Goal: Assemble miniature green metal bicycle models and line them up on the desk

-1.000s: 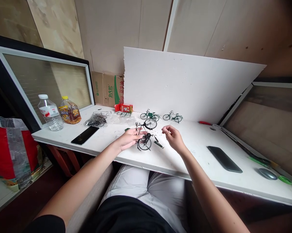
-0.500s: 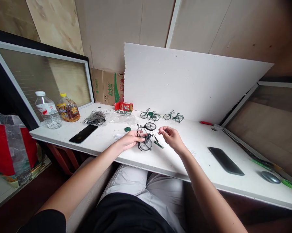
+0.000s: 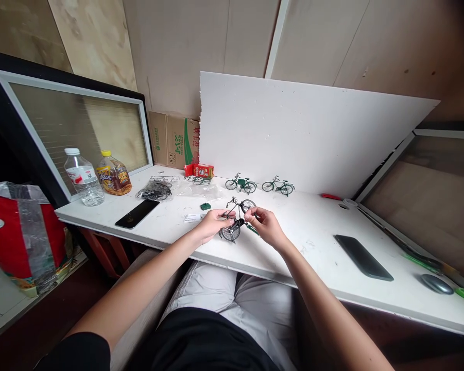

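Model bike (image 3: 235, 220) is held on the desk (image 3: 312, 232) by closed left hand (image 3: 212, 224) fingers; right hand (image 3: 263, 224) fingers are pinched at its frame. Bike's long axis runs near-to-far.

Open surface to the right, clutter to the left

Bare stretch of surface (image 3: 312, 226) between model bicycle (image 3: 236, 220) and black phone (image 3: 363, 250); leftward blocked by green piece (image 3: 205, 206), second phone (image 3: 137, 213), wire bundle (image 3: 154, 190); behind, two finished bicycles (image 3: 259, 184) before white board (image 3: 305, 129).
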`<state>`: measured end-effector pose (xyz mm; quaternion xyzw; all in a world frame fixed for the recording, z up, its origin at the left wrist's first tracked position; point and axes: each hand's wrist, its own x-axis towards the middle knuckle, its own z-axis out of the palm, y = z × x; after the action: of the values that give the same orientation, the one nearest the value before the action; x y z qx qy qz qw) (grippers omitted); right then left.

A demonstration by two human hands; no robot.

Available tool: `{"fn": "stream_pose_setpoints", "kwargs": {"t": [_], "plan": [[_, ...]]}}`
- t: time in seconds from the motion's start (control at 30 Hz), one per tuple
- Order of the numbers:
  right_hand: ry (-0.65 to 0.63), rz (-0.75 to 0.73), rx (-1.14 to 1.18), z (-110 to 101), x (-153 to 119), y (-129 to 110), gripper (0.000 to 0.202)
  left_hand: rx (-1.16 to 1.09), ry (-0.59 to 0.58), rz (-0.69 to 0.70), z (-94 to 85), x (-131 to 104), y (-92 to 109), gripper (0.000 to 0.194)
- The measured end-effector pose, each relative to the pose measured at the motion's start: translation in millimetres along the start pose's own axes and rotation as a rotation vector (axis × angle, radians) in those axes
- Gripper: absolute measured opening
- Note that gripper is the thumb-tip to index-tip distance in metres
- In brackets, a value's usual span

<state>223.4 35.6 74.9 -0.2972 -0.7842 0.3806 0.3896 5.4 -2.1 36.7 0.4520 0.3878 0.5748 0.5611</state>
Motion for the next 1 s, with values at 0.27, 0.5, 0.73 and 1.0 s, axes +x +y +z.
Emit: {"fn": "stream_pose_setpoints", "kwargs": {"t": [0.27, 0.5, 0.73, 1.0], "plan": [[0.123, -0.189, -0.155, 20, -7, 6, 0.027, 0.051, 0.088, 0.056, 14.9, -11, 4, 0.059], [0.222, -0.260, -0.236, 24, -4, 20, 0.018, 0.157, 0.082, 0.124, 23.2, -13, 4, 0.061], [0.212, -0.323, -0.241, 29, -8, 12, 0.012, 0.194, 0.053, 0.194, 24.9, -13, 1, 0.052], [0.311, -0.292, -0.090, 33, -9, 2, 0.012, 0.318, 0.045, 0.342, 33.6, -24, 9, 0.042]]}}
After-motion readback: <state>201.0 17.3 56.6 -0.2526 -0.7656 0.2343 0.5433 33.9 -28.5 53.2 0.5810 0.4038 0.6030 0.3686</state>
